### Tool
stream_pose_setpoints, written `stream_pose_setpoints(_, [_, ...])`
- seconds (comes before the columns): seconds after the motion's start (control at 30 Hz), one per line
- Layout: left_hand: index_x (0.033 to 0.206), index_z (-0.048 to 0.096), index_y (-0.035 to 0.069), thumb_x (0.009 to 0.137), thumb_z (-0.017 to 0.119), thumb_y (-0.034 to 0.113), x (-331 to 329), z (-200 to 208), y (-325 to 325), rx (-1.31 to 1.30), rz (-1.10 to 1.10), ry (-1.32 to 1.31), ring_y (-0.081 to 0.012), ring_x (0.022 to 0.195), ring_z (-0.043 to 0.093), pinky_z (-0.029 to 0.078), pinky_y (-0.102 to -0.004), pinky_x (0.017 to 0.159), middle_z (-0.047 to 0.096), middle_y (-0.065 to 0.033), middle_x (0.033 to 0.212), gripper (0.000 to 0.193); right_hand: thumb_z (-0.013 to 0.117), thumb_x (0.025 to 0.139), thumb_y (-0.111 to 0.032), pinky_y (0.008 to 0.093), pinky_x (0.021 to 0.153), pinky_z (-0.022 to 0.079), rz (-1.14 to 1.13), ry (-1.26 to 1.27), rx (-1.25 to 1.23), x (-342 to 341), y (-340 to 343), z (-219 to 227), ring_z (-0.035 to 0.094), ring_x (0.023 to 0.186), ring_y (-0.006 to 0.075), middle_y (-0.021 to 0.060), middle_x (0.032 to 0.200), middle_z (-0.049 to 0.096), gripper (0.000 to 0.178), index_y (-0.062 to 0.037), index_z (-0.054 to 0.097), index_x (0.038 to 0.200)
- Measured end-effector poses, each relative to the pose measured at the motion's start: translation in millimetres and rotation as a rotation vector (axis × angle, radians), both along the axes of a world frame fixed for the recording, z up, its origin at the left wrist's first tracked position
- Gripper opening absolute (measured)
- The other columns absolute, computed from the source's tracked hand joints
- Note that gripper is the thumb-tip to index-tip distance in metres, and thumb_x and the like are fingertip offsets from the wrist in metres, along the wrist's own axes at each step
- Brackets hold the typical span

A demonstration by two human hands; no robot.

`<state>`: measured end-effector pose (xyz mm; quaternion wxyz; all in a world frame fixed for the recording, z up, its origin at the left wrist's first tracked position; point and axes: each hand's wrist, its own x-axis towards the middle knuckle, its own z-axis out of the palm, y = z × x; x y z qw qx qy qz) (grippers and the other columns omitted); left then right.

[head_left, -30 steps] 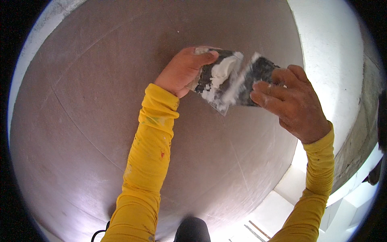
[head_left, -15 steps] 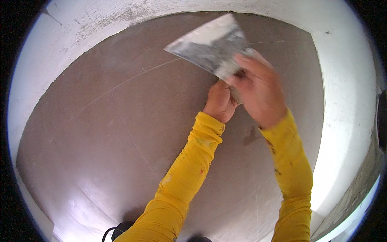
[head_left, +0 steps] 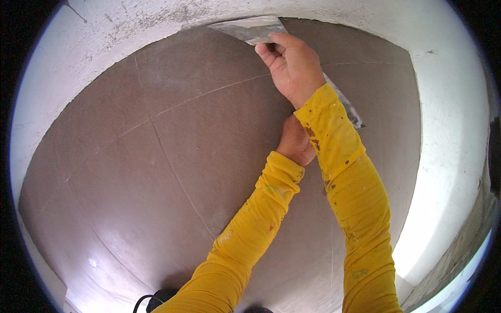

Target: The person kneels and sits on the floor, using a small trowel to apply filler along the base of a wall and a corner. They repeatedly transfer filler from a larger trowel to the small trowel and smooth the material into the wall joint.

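Observation:
My right hand (head_left: pixel 296 66) is closed on a wide putty knife (head_left: pixel 253 30), its handle hidden in the palm. The broad metal blade, smeared with white and grey, reaches to the foot of the far wall. Lower down, my left hand (head_left: pixel 296 141) is curled, partly covered by my right forearm. A second flat blade (head_left: pixel 344 101), also smeared with white and grey, shows past that forearm and seems to belong to a putty knife in the left hand; its handle is hidden.
Brown floor tiles (head_left: pixel 182 141) with thin joints spread beneath my arms. A white wall with dark scuffs (head_left: pixel 156 23) runs along the far side, and another white wall (head_left: pixel 449 104) stands at the right. A black object with a cord loop (head_left: pixel 162 298) shows at the lower edge.
My right hand has moved the putty knife up and left, away from my left hand to the far wall. My left hand has shifted slightly right; the second blade shows more clearly.

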<state>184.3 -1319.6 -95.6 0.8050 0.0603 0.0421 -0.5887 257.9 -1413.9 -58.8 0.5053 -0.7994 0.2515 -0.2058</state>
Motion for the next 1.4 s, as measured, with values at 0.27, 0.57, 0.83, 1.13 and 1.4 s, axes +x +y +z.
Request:
stream_pose_setpoints(0.27, [0.126, 0.050, 0.004, 0.100, 0.049, 0.025, 3, 6, 0, 0.012, 0.014, 0.058, -0.0214, 0.107, 0.061, 0.049, -0.0364, 0.094, 0.062, -0.0068, 0.118, 0.033, 0.062, 0.092, -0.013, 0.0298, 0.089, 0.051, -0.008, 0.182, -0.512, 11, -8, 0, 0.065, 0.093, 0.0217, 0.0160, 0.102, 0.067, 0.026, 0.0078, 0.059, 0.108])
stream_pose_setpoints(0.57, [0.125, 0.053, 0.004, 0.101, 0.040, 0.021, 5, -1, -12, 0.042, -0.101, 0.228, -0.0237, 0.113, 0.059, 0.045, -0.0377, 0.099, 0.061, -0.0096, 0.123, 0.032, 0.064, 0.091, -0.020, 0.0338, 0.072, 0.050, -0.046, -0.091, -0.753, 46, -20, 33, 0.061, 0.073, 0.0258, 0.0189, 0.082, 0.062, 0.028, 0.0063, 0.056, 0.093])
stream_pose_setpoints(0.83, [0.122, 0.055, 0.003, 0.099, 0.046, 0.025, 9, 6, -11, 0.113, -0.139, 0.125, -0.0229, 0.106, 0.063, 0.050, -0.0372, 0.094, 0.064, -0.0096, 0.119, 0.033, 0.062, 0.091, -0.020, 0.0301, 0.084, 0.052, -0.025, -0.542, 0.634, -101, -5, 85, 0.065, 0.097, 0.0222, 0.0125, 0.106, 0.067, 0.025, -0.0008, 0.059, 0.107])
stream_pose_setpoints(1.13, [0.108, 0.063, 0.000, 0.094, 0.058, 0.021, -6, 11, 0, 0.018, -0.512, -0.300, -0.0200, 0.089, 0.069, 0.057, -0.0311, 0.079, 0.069, -0.0101, 0.102, 0.026, 0.061, 0.088, -0.006, 0.0357, 0.100, 0.046, -0.226, 0.292, -0.724, -301, 44, 172, 0.055, 0.117, 0.0275, 0.0084, 0.121, 0.063, 0.030, -0.0090, 0.064, 0.118])
stream_pose_setpoints(1.4, [0.099, 0.068, 0.006, 0.085, 0.072, 0.027, -12, 22, -3, 0.142, -0.616, -0.485, -0.0164, 0.091, 0.063, 0.048, -0.0256, 0.076, 0.066, -0.0069, 0.100, 0.025, 0.061, 0.076, 0.003, 0.0484, 0.101, 0.037, 0.211, 0.727, -1.108, -312, 58, 166, 0.049, 0.118, 0.0282, 0.0031, 0.125, 0.059, 0.046, -0.0230, 0.066, 0.114])
